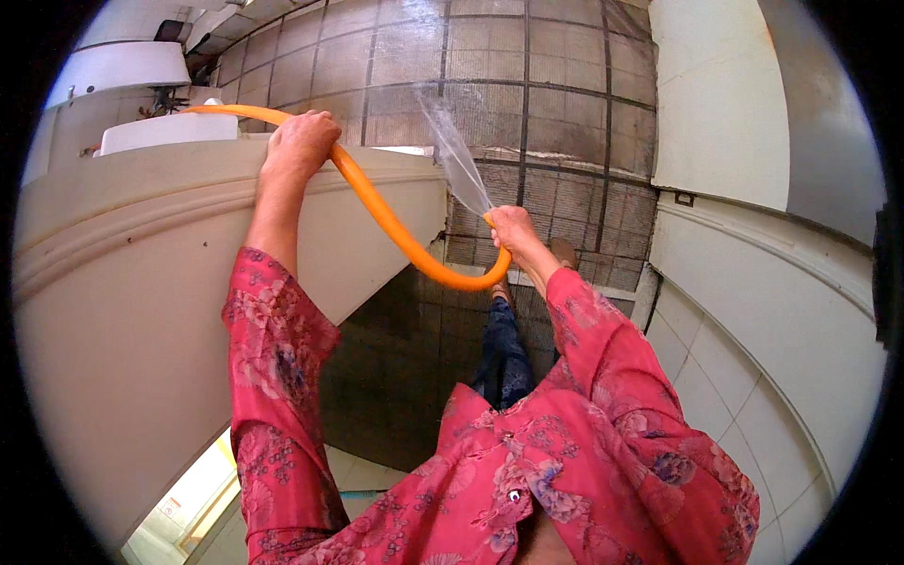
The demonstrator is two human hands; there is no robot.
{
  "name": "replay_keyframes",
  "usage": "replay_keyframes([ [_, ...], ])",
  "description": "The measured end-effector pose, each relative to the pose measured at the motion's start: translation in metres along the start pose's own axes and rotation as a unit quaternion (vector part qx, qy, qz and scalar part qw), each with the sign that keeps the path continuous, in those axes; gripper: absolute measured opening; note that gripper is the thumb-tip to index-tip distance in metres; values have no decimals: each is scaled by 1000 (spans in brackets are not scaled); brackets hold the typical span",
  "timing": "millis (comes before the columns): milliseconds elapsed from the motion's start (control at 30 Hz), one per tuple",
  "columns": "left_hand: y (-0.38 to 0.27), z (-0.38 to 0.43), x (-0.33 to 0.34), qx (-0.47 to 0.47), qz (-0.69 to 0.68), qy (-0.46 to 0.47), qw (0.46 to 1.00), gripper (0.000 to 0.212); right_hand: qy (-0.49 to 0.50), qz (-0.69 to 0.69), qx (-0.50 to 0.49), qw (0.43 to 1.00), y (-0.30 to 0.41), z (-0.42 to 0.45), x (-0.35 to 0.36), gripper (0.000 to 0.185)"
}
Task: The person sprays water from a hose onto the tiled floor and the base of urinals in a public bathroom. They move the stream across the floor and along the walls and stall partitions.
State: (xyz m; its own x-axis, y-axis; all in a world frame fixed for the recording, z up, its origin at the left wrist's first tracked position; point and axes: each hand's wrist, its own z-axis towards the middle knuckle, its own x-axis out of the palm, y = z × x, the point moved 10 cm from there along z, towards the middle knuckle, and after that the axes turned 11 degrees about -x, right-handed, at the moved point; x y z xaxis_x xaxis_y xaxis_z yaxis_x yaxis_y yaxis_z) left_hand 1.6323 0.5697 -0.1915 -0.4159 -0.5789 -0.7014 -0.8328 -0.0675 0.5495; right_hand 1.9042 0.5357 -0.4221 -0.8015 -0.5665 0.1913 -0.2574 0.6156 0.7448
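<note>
An orange hose point(395, 229) runs from behind the white ceramic fixture at the upper left, sags in a loop and turns up into my right hand. My left hand point(305, 141) grips its middle stretch near the top of a light wall or partition. Close to the open end, my right hand point(514, 229) is closed around the hose. A fan of water point(453, 155) sprays from that end, away from me, over the wet tiled floor point(484, 60). The fingers of my right hand partly cover the hose end.
A pale partition point(141, 282) stands at my left, with white ceramic fixtures point(169, 134) beyond it. On the right are a door frame point(748, 240) and white wall tiles point(727, 438). A low light sill point(537, 282) crosses the floor near my feet.
</note>
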Motion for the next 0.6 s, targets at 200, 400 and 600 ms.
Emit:
replay_keyframes([
  [200,3,2,5,-9,-24,15,1000,8,-27,21,34,999,-11,-13,-10,20],
  [400,2,-2,2,-9,-14,3,1000,8,-53,-58,-77,994,24,1,-24,26],
  [600,2,0,7,-16,-8,13,1000,9,15,-285,-249,926,89,28,-9,32],
])
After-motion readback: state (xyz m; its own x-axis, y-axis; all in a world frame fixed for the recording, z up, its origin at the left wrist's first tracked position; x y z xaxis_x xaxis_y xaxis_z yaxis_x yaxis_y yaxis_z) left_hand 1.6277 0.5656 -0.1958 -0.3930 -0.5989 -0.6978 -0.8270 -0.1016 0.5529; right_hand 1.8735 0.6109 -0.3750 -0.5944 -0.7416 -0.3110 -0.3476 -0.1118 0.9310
